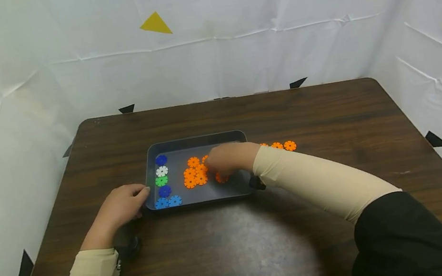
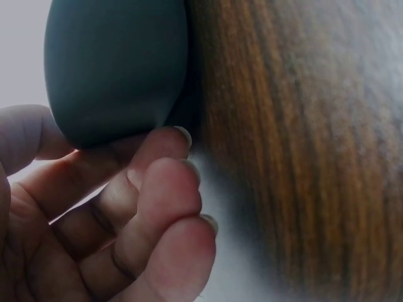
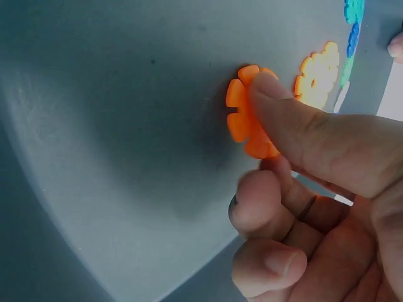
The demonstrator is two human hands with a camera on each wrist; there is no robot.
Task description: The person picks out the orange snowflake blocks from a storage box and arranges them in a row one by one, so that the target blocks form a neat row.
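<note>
Orange disc [image 3: 247, 113] half under thumb [image 3: 302, 129]

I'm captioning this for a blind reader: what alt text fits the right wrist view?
A right hand pinches an orange notched disc between thumb and fingers, over the floor of a grey tray. More orange discs and blue ones lie further off in the tray.

A staged recording booth, more a lab setup than a home, is shown. A dark wood-grain counter [image 1: 329, 106] is enclosed on three sides by creased white sheeting [image 1: 234, 58], onto which yellow triangle markers [image 1: 155, 24] have been stuck, while black triangle markers [image 1: 436, 139] are fixed along its lower edge beside the counter.
</note>
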